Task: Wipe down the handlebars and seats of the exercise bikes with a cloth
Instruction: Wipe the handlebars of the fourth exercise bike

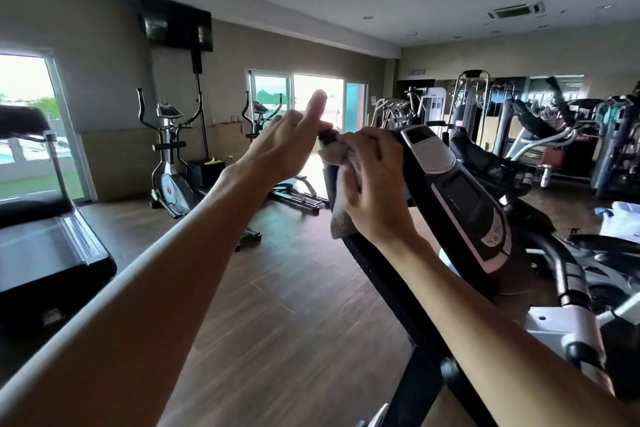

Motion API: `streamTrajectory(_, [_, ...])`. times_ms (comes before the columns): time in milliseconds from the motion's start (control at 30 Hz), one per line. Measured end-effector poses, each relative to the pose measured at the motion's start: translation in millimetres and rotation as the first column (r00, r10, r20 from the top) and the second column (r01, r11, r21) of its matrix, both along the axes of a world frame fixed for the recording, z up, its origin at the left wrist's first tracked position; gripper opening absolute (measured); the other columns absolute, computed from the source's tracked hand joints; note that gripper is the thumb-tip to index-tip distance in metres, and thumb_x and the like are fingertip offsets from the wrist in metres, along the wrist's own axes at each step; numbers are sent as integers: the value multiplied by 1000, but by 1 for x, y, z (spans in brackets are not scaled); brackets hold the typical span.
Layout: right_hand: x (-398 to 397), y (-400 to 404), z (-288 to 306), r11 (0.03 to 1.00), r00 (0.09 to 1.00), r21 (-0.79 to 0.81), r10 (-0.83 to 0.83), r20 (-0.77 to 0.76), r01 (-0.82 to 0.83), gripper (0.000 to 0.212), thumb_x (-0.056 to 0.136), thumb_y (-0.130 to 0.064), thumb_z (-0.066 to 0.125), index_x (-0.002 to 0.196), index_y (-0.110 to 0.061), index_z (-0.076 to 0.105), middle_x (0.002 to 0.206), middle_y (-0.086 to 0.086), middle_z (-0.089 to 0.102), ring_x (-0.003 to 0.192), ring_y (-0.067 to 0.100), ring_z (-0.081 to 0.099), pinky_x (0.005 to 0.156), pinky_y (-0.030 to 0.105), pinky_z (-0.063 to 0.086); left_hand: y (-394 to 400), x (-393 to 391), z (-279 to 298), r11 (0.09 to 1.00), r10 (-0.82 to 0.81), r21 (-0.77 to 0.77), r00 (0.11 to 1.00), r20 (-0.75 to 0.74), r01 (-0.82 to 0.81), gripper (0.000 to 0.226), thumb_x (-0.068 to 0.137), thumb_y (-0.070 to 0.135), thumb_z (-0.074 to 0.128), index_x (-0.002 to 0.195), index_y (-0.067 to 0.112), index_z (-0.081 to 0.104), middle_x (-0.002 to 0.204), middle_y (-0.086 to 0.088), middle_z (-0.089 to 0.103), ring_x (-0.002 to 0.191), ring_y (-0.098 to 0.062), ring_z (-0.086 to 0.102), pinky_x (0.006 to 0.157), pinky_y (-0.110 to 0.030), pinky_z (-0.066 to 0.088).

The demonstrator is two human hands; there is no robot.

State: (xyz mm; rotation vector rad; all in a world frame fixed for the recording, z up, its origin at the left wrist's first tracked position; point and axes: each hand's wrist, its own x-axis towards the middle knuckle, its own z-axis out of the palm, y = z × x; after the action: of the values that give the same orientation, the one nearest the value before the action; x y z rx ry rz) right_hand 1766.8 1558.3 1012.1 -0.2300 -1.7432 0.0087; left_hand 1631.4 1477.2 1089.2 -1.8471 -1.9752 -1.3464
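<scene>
Closest, two bare forearms reach forward over the dark wood-look floor (284, 288). The right hand (374, 191) is curled round a pale cloth (341, 218), clamping it against the black handlebar (388, 284) that slopes up from the bottom edge of the view toward its end cap; the cloth wraps the bar just below that cap. The left hand (287, 146) is beside it at the tip of the bar, thumb raised straight up and fingers loose, gripping nothing that can be seen. Just right of the hands, the bike's tilted console (460, 198) shows a grey screen and buttons. At the left edge sits a treadmill (48, 246). Farther off, two elliptical trainers (171, 163) stand by the beige wall near bright glass doors (311, 97), a dark wall-mounted screen (175, 24) above, and weight machines (540, 135) crowd the far right
</scene>
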Motion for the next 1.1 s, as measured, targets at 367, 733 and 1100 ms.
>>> streamTrajectory(367, [40, -4, 12, 971, 737, 50, -210, 642, 233, 42, 93, -14, 43, 134, -7, 42, 124, 17, 46, 103, 33, 46, 97, 47, 41, 0, 9, -7, 998, 56, 0, 991, -118, -56, 84, 100, 69, 3, 87, 10, 61, 84, -13, 64, 81, -30, 62, 70, -21, 37])
streamTrajectory(733, [4, -14, -23, 993, 985, -70, -87, 150, 99, 38, 77, -11, 62, 113, -5, 49, 119, 17, 45, 112, 31, 43, 96, 51, 41, -3, 16, -13, 999, 43, 20, 998, -51, -42, 78, 84, 80, -1, 89, 22, 51, 91, -29, 69, 91, -38, 69, 81, -32, 49])
streamTrajectory(1100, [-15, -14, -24, 926, 859, 232, -366, 359, 298, 69, 108, -37, 33, 159, 5, 12, 167, 26, 10, 157, 36, 4, 127, 50, 16, 0, 8, -3, 997, -59, -37, 992, 111, 64, 86, 101, 68, 2, 87, 19, 72, 104, -13, 71, 99, -23, 65, 88, -27, 42])
